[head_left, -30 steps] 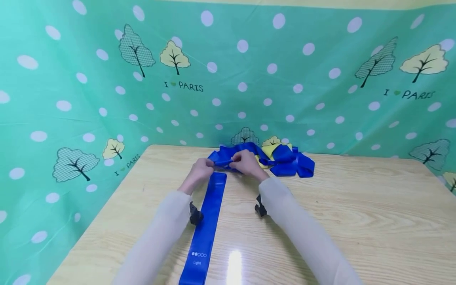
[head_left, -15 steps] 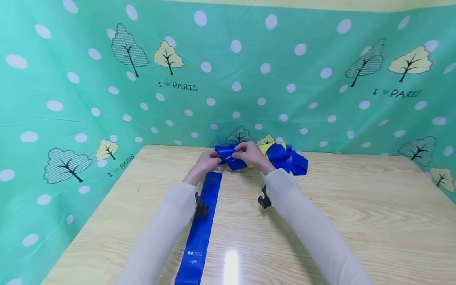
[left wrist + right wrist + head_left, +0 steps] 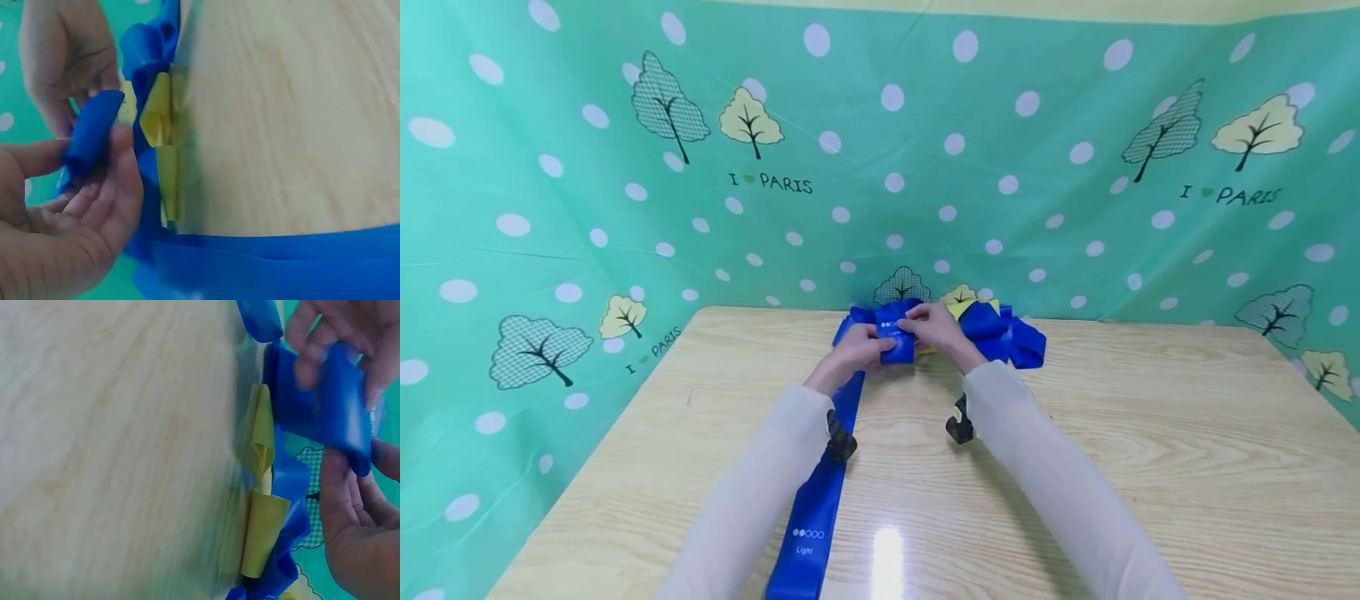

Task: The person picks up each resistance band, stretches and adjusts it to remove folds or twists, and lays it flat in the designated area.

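Both hands hold a blue resistance band (image 3: 896, 350) near the table's back edge; its printed face shows dots and small lettering. My left hand (image 3: 857, 345) pinches its left side. At the other side, the thumb and fingers of my right hand (image 3: 942, 330) grip it. In the left wrist view the held band (image 3: 94, 131) bends into a curve between thumb and fingers. From the right wrist, the band (image 3: 345, 412) spans between the two hands. A second blue band (image 3: 820, 500), marked "Light", lies flat along the table, partly under my left forearm.
A tangle of blue bands (image 3: 1026, 340) and yellow bands (image 3: 265, 534) lies along the back edge, behind and right of the hands. The wooden table (image 3: 1112, 450) meets a green dotted curtain (image 3: 880, 208) there. Black wrist cameras (image 3: 960, 423) hang below the sleeves.
The held band has turned from a narrow fold so that its printed face points at the head camera. My left hand has shifted right onto its lower part. The flat band stays put.
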Tool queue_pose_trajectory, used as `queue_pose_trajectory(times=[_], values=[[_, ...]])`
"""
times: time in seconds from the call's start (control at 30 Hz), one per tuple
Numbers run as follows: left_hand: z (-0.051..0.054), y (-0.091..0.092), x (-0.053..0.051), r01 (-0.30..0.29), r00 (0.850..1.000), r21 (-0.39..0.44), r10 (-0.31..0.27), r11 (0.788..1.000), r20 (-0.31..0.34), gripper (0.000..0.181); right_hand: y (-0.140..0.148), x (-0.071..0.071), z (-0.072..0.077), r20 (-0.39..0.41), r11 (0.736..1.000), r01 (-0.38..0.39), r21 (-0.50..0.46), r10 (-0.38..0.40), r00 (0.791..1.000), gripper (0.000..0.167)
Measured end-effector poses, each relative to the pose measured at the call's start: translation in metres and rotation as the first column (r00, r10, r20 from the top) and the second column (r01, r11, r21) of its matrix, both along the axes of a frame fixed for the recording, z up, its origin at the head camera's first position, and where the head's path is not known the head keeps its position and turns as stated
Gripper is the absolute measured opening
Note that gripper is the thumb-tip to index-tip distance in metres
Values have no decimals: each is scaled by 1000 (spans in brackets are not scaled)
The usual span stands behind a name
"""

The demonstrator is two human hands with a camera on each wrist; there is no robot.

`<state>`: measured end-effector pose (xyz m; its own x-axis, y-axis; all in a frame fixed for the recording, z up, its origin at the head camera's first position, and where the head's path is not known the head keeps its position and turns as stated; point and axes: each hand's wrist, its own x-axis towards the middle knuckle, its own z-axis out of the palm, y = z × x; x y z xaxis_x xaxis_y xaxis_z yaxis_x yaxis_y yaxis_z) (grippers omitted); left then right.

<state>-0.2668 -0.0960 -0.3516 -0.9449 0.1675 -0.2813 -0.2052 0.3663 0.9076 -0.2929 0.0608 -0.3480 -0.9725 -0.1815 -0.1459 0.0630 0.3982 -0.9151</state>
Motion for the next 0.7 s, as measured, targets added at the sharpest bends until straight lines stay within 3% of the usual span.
queue_pose_trajectory(times=[0.13,0.23,0.33,0.4,0.47,0.53,0.6,0.7], values=[[12,2,2,-36,997,121,27,992,76,19,4,6,-3,17,999,44,-4,-44,999,30],[22,0,2,-61,996,154,50,986,77,18,7,14,-4,74,997,70,-40,-67,995,30],[32,-3,1,-78,996,178,68,981,62,26,8,22,-5,213,984,37,-174,1,977,39],[38,-4,1,-83,996,192,76,978,47,39,8,26,-8,304,953,3,-302,94,948,48],[43,-4,1,-84,996,212,78,974,36,47,5,30,-10,359,891,-6,-454,188,914,54],[47,-2,2,-80,997,234,74,969,31,52,2,34,-12,369,801,19,-598,254,894,57],[50,1,4,-70,997,243,66,967,26,54,-2,36,-12,356,695,65,-717,284,890,54],[52,7,8,-59,998,261,53,964,27,53,-7,36,-7,330,535,140,-833,278,902,46]])
